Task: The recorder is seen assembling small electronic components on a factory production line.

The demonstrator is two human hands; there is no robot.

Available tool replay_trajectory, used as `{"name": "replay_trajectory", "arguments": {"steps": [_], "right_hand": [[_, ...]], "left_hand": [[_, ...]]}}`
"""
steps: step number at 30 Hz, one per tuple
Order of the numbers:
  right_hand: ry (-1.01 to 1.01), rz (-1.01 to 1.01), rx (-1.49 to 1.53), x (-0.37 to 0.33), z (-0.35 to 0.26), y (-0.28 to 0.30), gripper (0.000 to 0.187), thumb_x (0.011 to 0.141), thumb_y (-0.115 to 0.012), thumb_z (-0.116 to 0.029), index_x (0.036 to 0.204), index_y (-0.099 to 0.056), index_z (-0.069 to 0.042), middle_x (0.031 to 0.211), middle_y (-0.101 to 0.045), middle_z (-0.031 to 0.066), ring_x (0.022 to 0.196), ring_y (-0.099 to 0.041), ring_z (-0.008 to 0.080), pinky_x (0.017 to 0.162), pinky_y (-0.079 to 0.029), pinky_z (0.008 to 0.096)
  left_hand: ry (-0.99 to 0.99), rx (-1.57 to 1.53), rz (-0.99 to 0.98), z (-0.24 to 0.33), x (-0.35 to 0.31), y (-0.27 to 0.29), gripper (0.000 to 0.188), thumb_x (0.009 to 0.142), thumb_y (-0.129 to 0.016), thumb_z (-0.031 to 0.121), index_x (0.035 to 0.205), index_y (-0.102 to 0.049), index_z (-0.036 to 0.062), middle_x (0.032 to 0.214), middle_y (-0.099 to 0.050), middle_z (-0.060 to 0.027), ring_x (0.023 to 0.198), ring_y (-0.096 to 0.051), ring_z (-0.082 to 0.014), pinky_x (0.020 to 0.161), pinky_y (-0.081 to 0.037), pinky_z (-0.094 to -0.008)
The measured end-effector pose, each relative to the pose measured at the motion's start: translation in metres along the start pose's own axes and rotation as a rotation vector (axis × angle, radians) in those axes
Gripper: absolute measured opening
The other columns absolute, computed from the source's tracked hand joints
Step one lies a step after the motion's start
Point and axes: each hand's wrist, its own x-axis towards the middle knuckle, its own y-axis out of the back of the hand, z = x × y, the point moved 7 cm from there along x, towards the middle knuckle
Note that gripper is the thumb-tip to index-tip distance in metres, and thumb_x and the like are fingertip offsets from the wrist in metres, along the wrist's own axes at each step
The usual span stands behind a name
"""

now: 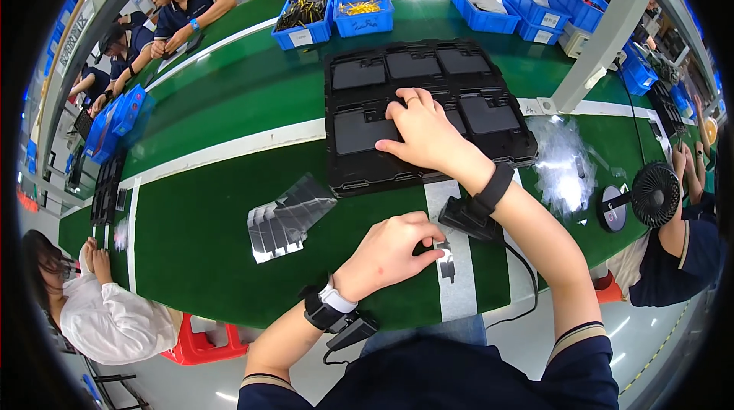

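My left hand [384, 256] is low over the white strip of the bench, its thumb and forefinger pinching the edge of a small black-and-silver piece [448, 269]. That piece is flat and thin; its exact kind does not show. Farther away, my right hand [430, 135] reaches over a black compartment tray [336, 173], thumb and fingers apart. Its fingertips are by a dark flat panel [359, 131] in the near-left compartment, and I cannot tell whether they touch it. Similar panels lie in the other compartments, one partly hidden by my hand.
Clear film sheets [283, 219] lie left of my hands. Crumpled clear plastic [564, 169] and a small black fan [655, 194] are at the right. Blue bins [365, 24] stand behind the tray, near a grey post [612, 35]. Co-workers sit around the benches. A cable [533, 276] trails from my right wrist.
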Motion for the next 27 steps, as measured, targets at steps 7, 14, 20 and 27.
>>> {"name": "replay_trajectory", "arguments": {"steps": [7, 14, 20, 27], "right_hand": [[0.337, 0.094, 0.269, -0.002, -0.036, 0.022, 0.021, 0.072, -0.070, -0.018, 0.085, -0.059, -0.005, 0.078, -0.061, 0.0097, 0.086, -0.058, 0.0288, 0.077, -0.044, 0.0409], [0.285, -0.047, 0.459, -0.073, -0.018, 0.053, 0.019, 0.074, -0.069, -0.016, 0.086, -0.060, -0.003, 0.073, -0.059, 0.0140, 0.074, -0.059, 0.0322, 0.063, -0.047, 0.0406], [0.085, -0.056, 0.667, -0.105, 0.010, 0.031, 0.022, 0.073, -0.073, -0.012, 0.092, -0.063, -0.004, 0.075, -0.062, 0.0099, 0.071, -0.061, 0.0232, 0.066, -0.050, 0.0315], [0.221, 0.194, 0.598, -0.109, 0.009, 0.046, 0.016, 0.073, -0.073, -0.006, 0.086, -0.064, -0.003, 0.078, -0.065, 0.0055, 0.069, -0.061, 0.0174, 0.064, -0.049, 0.0278]], "left_hand": [[-0.097, -0.088, 0.159, 0.008, 0.003, 0.010, 0.011, 0.070, -0.076, 0.011, 0.074, -0.066, 0.0058, 0.068, -0.057, -0.0019, 0.052, -0.050, -0.0117, 0.048, -0.041, -0.0238], [-0.297, 0.047, 0.813, 0.024, -0.024, 0.064, 0.023, 0.065, -0.072, 0.002, 0.082, -0.057, 0.0040, 0.082, -0.056, -0.0107, 0.069, -0.051, -0.0193, 0.064, -0.042, -0.0281], [-0.053, -0.108, 0.543, -0.001, -0.001, 0.038, 0.032, 0.075, -0.068, 0.000, 0.105, -0.057, 0.0038, 0.089, -0.066, -0.0079, 0.078, -0.065, -0.0164, 0.070, -0.048, -0.0264], [0.010, -0.086, 0.524, -0.001, -0.002, 0.042, 0.016, 0.073, -0.071, 0.001, 0.088, -0.064, 0.0026, 0.084, -0.067, -0.0065, 0.073, -0.064, -0.0154, 0.065, -0.049, -0.0252]]}}
